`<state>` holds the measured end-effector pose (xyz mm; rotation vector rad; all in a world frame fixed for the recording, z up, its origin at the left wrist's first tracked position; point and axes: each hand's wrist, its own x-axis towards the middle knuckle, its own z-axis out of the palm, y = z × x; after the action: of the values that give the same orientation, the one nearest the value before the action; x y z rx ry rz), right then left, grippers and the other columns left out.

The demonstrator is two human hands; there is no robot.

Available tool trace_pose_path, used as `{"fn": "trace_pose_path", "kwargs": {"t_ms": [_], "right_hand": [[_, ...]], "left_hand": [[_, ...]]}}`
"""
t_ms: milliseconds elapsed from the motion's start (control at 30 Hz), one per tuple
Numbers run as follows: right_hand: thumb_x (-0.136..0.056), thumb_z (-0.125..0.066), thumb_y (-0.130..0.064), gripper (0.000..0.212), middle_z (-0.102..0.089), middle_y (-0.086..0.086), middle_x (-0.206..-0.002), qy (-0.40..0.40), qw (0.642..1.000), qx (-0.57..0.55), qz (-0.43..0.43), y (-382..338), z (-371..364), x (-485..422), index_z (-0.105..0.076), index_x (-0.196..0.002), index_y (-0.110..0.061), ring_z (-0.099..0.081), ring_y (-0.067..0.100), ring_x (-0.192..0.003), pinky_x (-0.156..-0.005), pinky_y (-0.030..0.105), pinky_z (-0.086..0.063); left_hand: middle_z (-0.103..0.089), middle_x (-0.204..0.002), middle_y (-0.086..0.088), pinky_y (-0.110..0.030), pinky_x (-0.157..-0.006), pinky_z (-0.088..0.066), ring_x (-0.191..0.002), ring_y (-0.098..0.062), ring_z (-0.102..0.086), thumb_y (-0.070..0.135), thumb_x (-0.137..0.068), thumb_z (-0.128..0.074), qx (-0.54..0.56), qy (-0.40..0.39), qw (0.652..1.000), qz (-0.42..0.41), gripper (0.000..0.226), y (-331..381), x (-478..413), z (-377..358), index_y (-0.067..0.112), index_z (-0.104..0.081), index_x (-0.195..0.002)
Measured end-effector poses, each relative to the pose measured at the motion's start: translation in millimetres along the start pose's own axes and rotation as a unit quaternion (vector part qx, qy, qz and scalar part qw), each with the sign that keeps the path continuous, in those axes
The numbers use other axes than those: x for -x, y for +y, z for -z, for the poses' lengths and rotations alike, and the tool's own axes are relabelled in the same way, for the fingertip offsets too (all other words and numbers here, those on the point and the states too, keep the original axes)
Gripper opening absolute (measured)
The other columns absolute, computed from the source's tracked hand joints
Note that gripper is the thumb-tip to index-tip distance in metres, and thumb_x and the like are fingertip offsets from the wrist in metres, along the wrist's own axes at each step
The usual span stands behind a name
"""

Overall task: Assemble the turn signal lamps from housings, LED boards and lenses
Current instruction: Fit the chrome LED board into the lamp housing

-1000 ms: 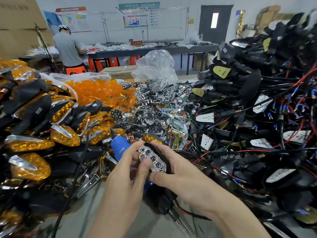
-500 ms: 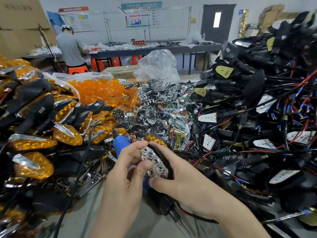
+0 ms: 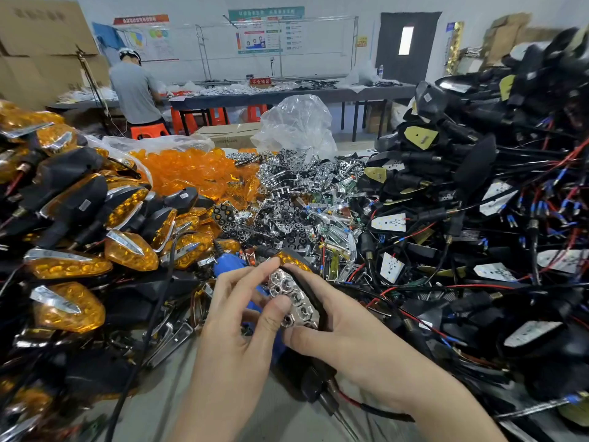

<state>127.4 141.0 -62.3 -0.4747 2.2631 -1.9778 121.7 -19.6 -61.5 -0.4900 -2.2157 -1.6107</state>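
My right hand [image 3: 344,342] grips a black lamp housing [image 3: 318,309] from the right, its stem and red wire hanging below. A chrome reflector [image 3: 294,299] with several round cups sits in the housing's open face. My left hand [image 3: 236,320] presses on the reflector, thumb on its lower part and forefinger at its top end. Piles of parts ring the hands: orange lenses [image 3: 194,172], chrome reflectors [image 3: 287,199], wired black housings with white LED boards [image 3: 471,218].
Finished amber lamps [image 3: 79,250] are heaped at the left. A blue electric screwdriver [image 3: 228,263] lies just behind my left hand, its black cord running down left. A clear plastic bag [image 3: 296,122] stands behind the reflectors. A person [image 3: 135,90] works at a far table.
My left thumb has slid down the reflector and the forefinger has stretched to its top end. The housing stays in my right hand, barely moved.
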Motion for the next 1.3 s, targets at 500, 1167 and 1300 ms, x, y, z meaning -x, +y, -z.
{"fn": "trace_pose_path", "kwargs": {"t_ms": [500,1167,1300], "right_hand": [[-0.089,-0.068,-0.022,0.04,-0.073,-0.004,-0.116,0.012,0.979,-0.201,-0.023,-8.9,-4.8,-2.3,-0.069,-0.126,-0.037,-0.065,0.01,-0.09,-0.067,0.026,-0.053],[-0.106,-0.051,-0.023,0.022,-0.072,0.007,-0.1,0.213,0.81,-0.485,0.251,-221.5,62.7,-10.5,-0.058,-0.119,-0.006,-0.071,0.018,-0.091,-0.086,0.037,-0.061],[-0.105,-0.052,-0.022,0.021,-0.068,0.005,-0.11,0.235,0.811,-0.482,0.233,-205.2,53.9,-0.5,-0.056,-0.123,-0.011,-0.071,0.017,-0.094,-0.084,0.037,-0.061]], "left_hand": [[-0.068,-0.104,0.009,-0.014,-0.071,-0.051,-0.089,-0.009,-0.067,0.058,-0.089,-0.053,0.084,-0.018,0.995,0.042,0.029,10.0,3.3,2.1,0.061,-0.057,-0.118],[-0.061,-0.092,0.027,-0.006,-0.068,-0.043,-0.082,0.005,-0.06,0.058,-0.092,-0.046,0.003,-0.094,0.993,-0.077,0.017,148.2,-68.8,16.3,0.05,-0.059,-0.1],[-0.065,-0.096,0.025,-0.011,-0.072,-0.044,-0.089,0.007,-0.061,0.054,-0.095,-0.048,-0.028,-0.119,0.988,-0.09,0.015,149.4,-55.5,7.0,0.043,-0.058,-0.099]]}}
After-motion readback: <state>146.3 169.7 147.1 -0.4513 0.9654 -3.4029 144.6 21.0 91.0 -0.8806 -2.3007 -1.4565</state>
